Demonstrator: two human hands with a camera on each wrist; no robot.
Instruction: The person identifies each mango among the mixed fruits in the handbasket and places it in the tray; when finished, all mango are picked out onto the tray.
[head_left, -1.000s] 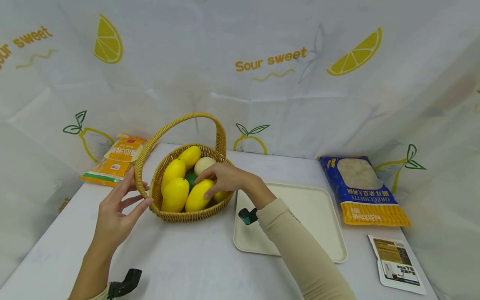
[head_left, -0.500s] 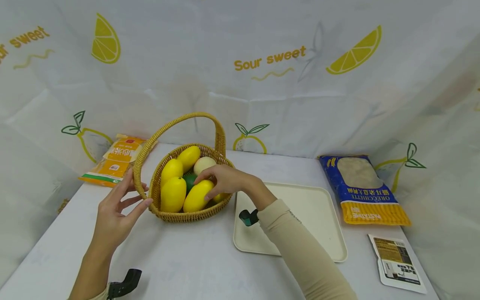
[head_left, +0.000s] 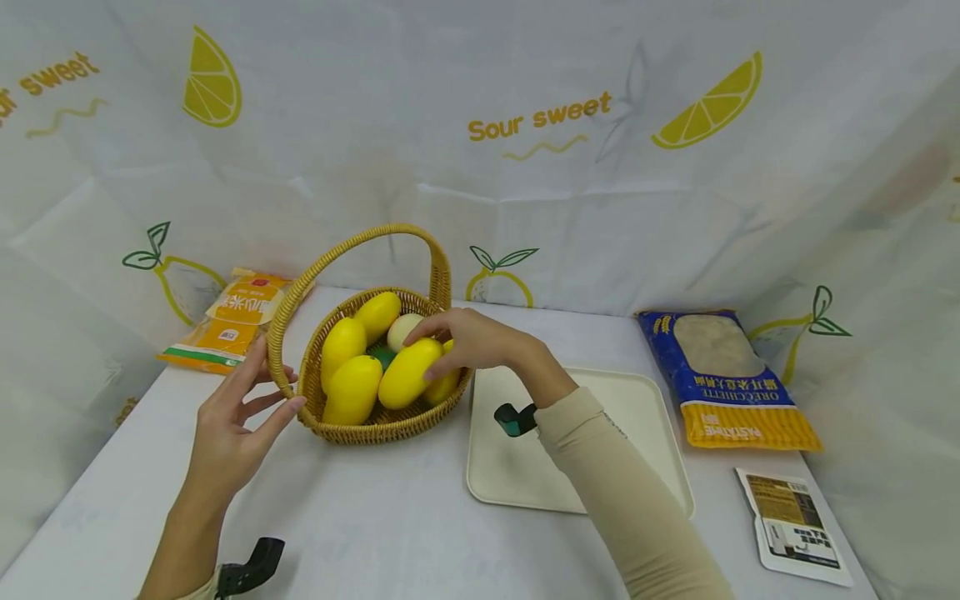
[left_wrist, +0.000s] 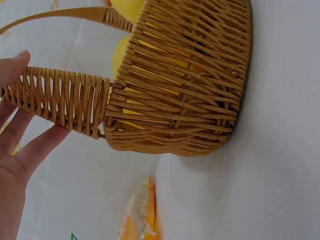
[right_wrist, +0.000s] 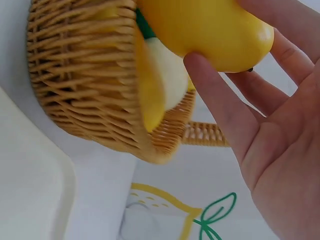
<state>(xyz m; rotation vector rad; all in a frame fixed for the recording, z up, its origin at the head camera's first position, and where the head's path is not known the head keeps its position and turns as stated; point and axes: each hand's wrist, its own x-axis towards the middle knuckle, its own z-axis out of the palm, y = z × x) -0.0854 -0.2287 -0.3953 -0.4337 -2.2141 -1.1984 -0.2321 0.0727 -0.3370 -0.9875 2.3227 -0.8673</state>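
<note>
A woven wicker basket (head_left: 390, 431) with a tall arched handle stands on the table, holding several yellow mangoes, a pale round fruit (head_left: 401, 332) and a dark green one (head_left: 382, 356). My left hand (head_left: 232, 425) grips the lower left end of the handle between thumb and fingers; the left wrist view shows the fingers around the handle strip (left_wrist: 60, 100). Over the basket, my right hand (head_left: 476, 340) pinches a yellow mango (head_left: 409, 373) at its right end. In the right wrist view this mango (right_wrist: 210, 30) is raised above the basket rim, thumb on one side, fingers on the other.
Right of the basket lies a cream rectangular tray (head_left: 581, 492), partly under the right forearm. Farther right are a blue and yellow pasta bag (head_left: 727, 383) and a small white and brown pouch (head_left: 797, 529). An orange bag (head_left: 228, 325) lies behind the left hand.
My right hand has moved up and to the right, lifting the mango from among the others. The left hand stays on the handle, and the basket has hardly moved.
</note>
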